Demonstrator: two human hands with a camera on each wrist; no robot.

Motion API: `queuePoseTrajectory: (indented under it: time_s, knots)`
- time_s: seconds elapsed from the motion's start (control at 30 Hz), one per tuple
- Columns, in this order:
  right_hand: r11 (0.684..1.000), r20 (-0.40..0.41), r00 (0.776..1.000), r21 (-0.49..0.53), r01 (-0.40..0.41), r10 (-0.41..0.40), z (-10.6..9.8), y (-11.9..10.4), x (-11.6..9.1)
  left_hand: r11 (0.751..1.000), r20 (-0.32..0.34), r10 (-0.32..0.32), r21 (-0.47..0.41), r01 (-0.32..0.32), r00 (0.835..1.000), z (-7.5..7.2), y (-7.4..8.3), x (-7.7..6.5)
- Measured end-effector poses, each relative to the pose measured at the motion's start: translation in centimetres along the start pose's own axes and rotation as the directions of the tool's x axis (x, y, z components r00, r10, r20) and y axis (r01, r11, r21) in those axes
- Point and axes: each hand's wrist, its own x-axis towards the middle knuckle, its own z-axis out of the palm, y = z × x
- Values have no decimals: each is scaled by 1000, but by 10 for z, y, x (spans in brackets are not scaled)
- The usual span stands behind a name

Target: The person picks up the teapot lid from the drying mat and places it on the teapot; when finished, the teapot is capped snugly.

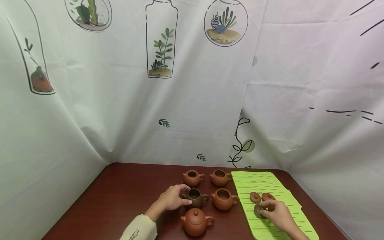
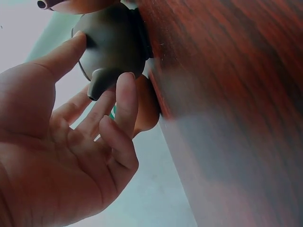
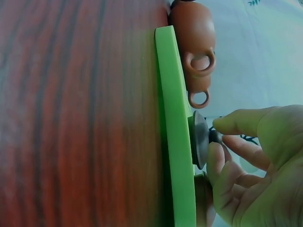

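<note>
My left hand point(image 1: 171, 198) is at the spout side of a dark brown, lidless teapot point(image 1: 196, 202). In the left wrist view its thumb presses the dark pot's body point(image 2: 111, 42), and the fingers curve round near the spout. On the green mat point(image 1: 255, 181), my right hand point(image 1: 281, 216) pinches the knob of a dark teapot lid point(image 1: 258, 211). The right wrist view shows this lid point(image 3: 200, 142) close against the mat, its knob between thumb and fingers. Two reddish-brown lids point(image 1: 255, 197) lie just beyond it; something brown beneath the hand is partly hidden.
Reddish-brown teapots without lids, two at the back point(image 1: 192, 182) and one right of the dark pot point(image 1: 222, 204), stand close together. A lidded reddish teapot point(image 1: 195, 224) stands in front. A printed white cloth point(image 1: 192, 100) hangs behind the dark red table point(image 1: 120, 190).
</note>
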Motion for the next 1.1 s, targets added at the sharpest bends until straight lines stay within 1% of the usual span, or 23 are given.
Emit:
queuePoseTrajectory:
  time_s: [0.2,0.37,0.57,0.67,0.83,0.93,1.1]
  knots:
    - [1000,-4,1000,-18,-17,17,1,0,0,1000,3,1,-13,-1,1000,1,0,-1]
    - [1000,-16,999,-9,-29,29,3,2,0,1000,2,1,-12,-1,1000,3,0,-1]
    - [1000,1,1000,-5,-7,7,2,2,1,999,12,-27,-17,27,1000,1,2,0]
    - [1000,7,1000,-10,6,-6,2,1,2,999,8,-30,-12,31,1000,1,2,1]
    - [1000,27,1000,-2,5,-5,2,2,3,999,6,-32,-7,32,999,2,2,1]
    - [1000,57,998,5,29,-29,1,4,2,1000,5,-28,-10,28,1000,2,2,1]
    - [994,101,989,26,103,-105,-2,6,2,1000,0,-22,-6,22,1000,1,0,2]
